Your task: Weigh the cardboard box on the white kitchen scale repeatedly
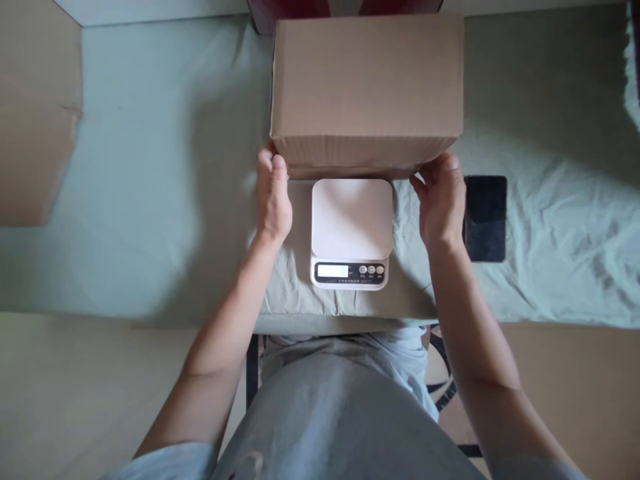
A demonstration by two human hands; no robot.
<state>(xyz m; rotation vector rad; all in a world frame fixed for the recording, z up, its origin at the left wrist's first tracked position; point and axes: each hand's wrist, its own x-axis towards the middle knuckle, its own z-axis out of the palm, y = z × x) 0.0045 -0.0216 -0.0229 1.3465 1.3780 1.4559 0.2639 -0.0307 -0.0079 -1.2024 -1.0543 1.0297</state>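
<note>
A large brown cardboard box (369, 77) is at the top middle of the view, just beyond the scale. My left hand (273, 193) grips its near left lower corner, with the thumb up and the other fingers partly hidden. At the near right lower corner, my right hand (443, 197) holds the box with fingers curled against it. Between my wrists sits a white digital kitchen scale (352, 220), its display lit and its plate bare. Whether the box rests on the cloth or is raised cannot be made out.
A black smartphone (485, 220) lies to the right of my right hand. Another piece of cardboard (37, 133) is at the far left. Green cloth (135, 167) covers the surface, whose front edge runs before my body. Something dark red (295, 8) stands behind the box.
</note>
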